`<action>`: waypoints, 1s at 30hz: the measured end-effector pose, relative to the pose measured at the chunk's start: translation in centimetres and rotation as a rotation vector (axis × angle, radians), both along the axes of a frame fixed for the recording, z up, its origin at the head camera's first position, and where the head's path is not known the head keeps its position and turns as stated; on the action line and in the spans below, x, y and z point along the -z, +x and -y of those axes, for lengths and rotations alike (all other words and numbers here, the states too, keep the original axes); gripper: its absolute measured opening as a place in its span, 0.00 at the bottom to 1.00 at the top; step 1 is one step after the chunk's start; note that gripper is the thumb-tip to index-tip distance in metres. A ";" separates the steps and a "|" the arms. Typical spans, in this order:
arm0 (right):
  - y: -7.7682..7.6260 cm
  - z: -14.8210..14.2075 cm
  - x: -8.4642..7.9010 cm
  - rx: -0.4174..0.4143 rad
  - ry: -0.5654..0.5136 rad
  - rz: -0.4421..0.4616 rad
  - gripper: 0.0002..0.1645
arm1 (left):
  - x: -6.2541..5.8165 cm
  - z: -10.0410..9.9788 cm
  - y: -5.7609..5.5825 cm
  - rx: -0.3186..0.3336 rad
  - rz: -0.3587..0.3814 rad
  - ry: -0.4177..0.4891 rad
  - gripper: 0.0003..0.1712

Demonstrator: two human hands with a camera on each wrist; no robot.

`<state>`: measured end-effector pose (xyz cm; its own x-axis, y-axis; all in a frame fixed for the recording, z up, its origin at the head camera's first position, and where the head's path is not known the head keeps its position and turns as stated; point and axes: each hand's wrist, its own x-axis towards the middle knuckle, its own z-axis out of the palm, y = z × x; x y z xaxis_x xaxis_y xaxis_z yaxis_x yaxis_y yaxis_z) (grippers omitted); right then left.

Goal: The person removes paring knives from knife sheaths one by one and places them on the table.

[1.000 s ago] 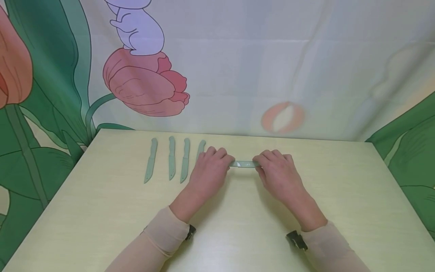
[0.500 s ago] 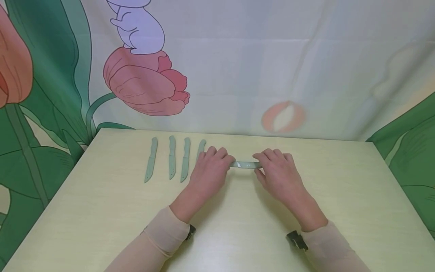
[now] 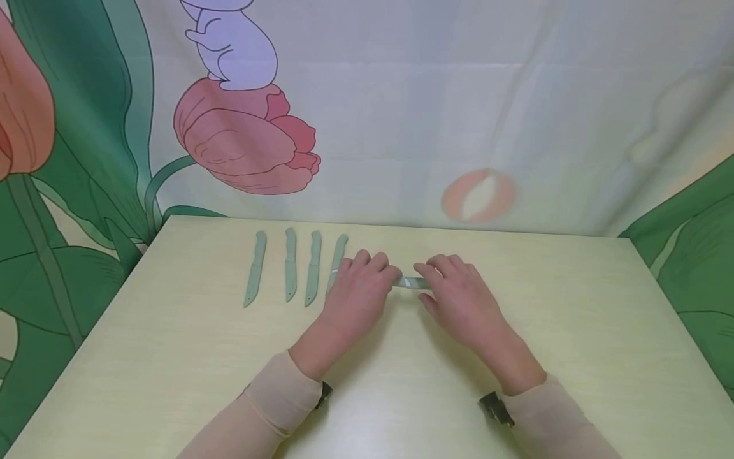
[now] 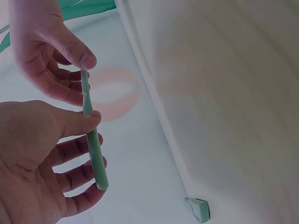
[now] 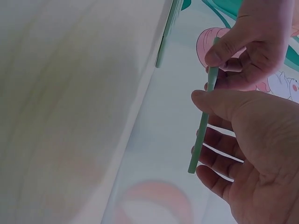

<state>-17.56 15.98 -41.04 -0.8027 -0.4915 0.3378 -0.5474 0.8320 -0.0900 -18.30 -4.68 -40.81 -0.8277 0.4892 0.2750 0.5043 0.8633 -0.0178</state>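
In the head view a slim pale green knife point(image 3: 408, 282) is held crosswise above the table. My left hand point(image 3: 358, 287) pinches it between thumb and fingers, and hides much of its handle. The left wrist view shows the thicker handle point(image 4: 97, 161) lying across the left fingers. At the other end, my right hand point(image 3: 459, 293) surrounds the narrower part, thumb below and forefinger above, spread apart. In the right wrist view the right thumb point(image 5: 202, 97) overlaps the knife, with the fingers behind; contact is hard to judge.
Several matching green knives, including one at the far left point(image 3: 255, 268), lie in a row on the pale table point(image 3: 573, 319). The left hand partly covers the nearest one point(image 3: 339, 252). A printed cloth point(image 3: 373, 127) hangs behind the table's back edge.
The right thumb and forefinger have parted from their earlier pinch on the knife, and the right hand has moved left. The left hand, still gripping, has shifted slightly right and tilted the knife a little.
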 end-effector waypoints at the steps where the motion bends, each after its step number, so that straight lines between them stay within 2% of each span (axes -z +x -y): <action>1: 0.0 0.0 0.1 -0.006 0.002 -0.004 0.30 | 0.0 0.0 0.0 0.001 0.002 -0.002 0.13; 14: 0.1 0.2 0.4 -0.046 0.002 -0.065 0.22 | 0.1 -0.2 0.4 0.018 -0.032 0.012 0.09; 30: 0.3 0.4 0.5 -0.033 0.011 -0.031 0.17 | 0.2 -0.2 0.6 0.027 -0.025 0.028 0.07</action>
